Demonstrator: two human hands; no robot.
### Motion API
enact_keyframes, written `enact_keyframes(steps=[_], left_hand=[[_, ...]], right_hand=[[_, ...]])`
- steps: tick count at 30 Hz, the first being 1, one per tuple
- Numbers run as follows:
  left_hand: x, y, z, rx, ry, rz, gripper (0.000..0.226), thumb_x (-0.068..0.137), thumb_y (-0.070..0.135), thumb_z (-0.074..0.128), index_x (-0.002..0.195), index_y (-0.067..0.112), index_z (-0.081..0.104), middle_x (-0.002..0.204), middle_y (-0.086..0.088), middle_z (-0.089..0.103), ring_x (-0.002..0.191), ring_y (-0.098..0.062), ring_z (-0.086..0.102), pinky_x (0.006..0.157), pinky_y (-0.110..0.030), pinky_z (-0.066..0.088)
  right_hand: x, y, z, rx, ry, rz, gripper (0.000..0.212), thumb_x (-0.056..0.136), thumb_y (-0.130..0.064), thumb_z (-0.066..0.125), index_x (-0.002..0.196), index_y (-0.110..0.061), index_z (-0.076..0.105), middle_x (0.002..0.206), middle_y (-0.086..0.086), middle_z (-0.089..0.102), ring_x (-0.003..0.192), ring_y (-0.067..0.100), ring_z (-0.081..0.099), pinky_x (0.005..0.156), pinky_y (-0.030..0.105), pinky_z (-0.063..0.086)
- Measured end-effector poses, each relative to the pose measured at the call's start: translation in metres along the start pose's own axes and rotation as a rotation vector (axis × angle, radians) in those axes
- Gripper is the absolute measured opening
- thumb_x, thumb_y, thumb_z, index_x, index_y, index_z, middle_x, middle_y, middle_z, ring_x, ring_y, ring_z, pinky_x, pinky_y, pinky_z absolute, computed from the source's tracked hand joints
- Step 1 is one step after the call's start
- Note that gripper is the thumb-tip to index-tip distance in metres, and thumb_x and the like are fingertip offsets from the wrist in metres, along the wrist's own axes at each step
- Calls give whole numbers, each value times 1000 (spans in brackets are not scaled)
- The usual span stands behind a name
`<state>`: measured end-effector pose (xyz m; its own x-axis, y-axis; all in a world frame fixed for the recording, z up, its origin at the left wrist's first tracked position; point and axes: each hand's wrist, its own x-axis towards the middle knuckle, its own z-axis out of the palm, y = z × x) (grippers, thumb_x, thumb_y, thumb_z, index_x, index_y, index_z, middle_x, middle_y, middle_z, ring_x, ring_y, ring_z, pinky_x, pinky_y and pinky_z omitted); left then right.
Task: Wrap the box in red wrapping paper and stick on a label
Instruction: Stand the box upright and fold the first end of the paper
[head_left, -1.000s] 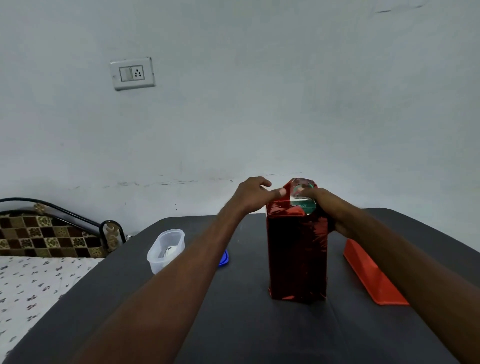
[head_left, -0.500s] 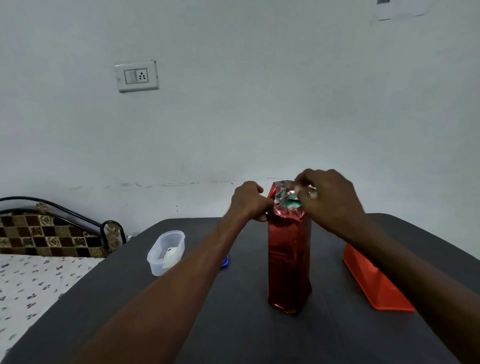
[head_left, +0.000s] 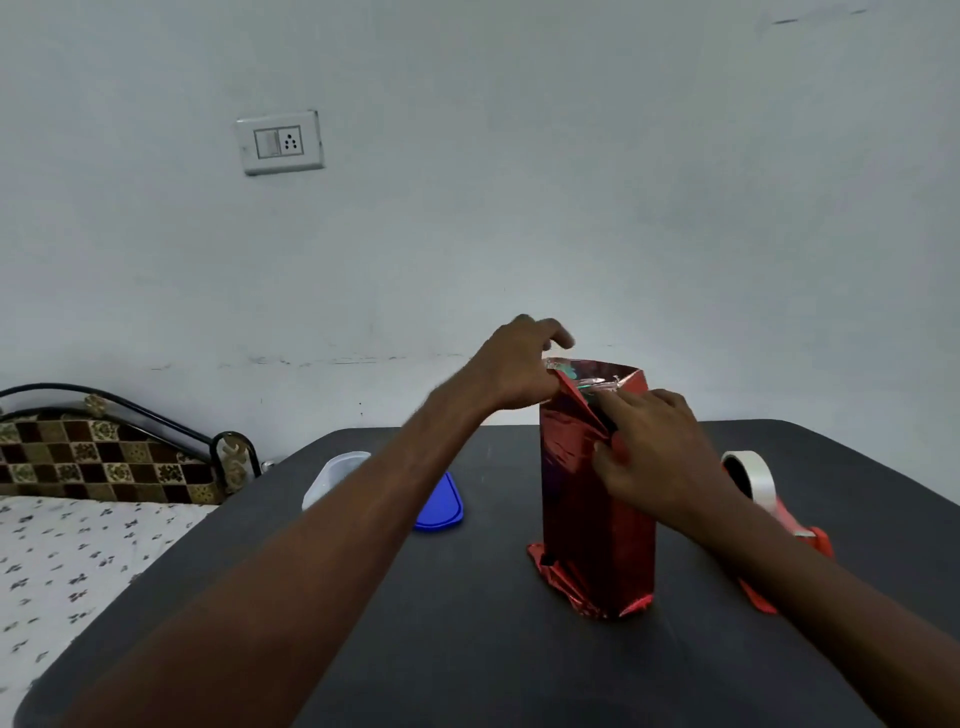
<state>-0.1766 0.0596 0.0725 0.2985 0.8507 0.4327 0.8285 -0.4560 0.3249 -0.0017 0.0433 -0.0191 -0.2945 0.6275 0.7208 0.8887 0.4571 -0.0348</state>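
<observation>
Pale wall (head_left: 519, 208), switch plate (head_left: 280, 142), bed (head_left: 78, 545)

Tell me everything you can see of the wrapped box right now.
The box stands upright on the dark table, tall and narrow, covered in shiny red foil-like paper. The top is not closed: loose flaps stand up, showing a silvery inside and a bit of green. At the base the paper is crumpled and juts out to the left. The left hand holds the top left edge; the right hand presses a flap against the upper front. No label shows.
</observation>
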Motion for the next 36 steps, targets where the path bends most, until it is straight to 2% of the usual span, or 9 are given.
enact_keyframes(steps=[3,5,9,13,20,25,29,33,36], left_hand=[[1,3,-3,272,-228,118,59,79,21,78,134,29,57,137,-10,47,133,-26,39,106,-36,38],[4,5,2,418,-195,149,60,78,28,81,134,31,59,141,-6,47,139,-26,29,108,-41,32],[14,13,-3,403,-51,221,31,74,33,83,103,25,74,115,4,67,123,-18,46,99,-38,31],[15,19,-11,253,-67,243,19,70,30,86,84,20,77,91,9,69,100,-16,60,87,-33,45],[12,23,-11,438,-146,209,43,71,38,86,109,22,70,113,4,64,109,-15,54,85,-31,37],[5,24,-10,461,-45,319,24,77,32,82,98,24,73,110,4,65,105,-12,45,87,-29,32],[1,27,-15,340,-42,383,8,79,25,79,87,25,76,101,8,69,106,-11,52,90,-34,43],[4,8,-30,76,163,213,11,86,15,69,92,22,75,96,8,71,94,-10,64,85,-27,49],[8,-27,-24,23,129,-23,15,84,6,66,85,16,77,78,6,71,79,-16,68,78,-28,55]], right_hand=[[-3,11,-5,137,10,-10,21,71,-18,56,92,-17,59,68,-8,52,67,26,55,67,27,38],[-5,19,-7,176,22,20,25,73,-11,62,98,-16,63,66,-6,54,66,30,56,56,25,31],[-5,27,-11,320,-25,61,28,71,-19,55,87,-41,51,71,-13,60,67,25,60,60,36,47],[-2,36,-14,373,-70,92,26,74,-15,57,82,-39,50,75,-12,62,75,19,62,72,43,52],[2,47,-11,433,-110,131,30,78,0,62,83,-29,58,75,-15,64,83,4,63,90,41,54],[1,42,-19,502,-146,183,28,83,-1,58,80,-29,62,69,-17,64,69,1,58,69,27,45],[3,36,-27,614,-108,258,28,82,-26,41,74,-15,66,66,2,60,61,8,51,62,31,37],[3,31,-20,632,-53,274,28,79,-27,39,64,-6,50,57,2,44,54,9,37,59,33,29],[1,32,-13,653,-26,279,30,81,-27,40,69,-1,49,65,15,48,63,30,43,66,38,37]])
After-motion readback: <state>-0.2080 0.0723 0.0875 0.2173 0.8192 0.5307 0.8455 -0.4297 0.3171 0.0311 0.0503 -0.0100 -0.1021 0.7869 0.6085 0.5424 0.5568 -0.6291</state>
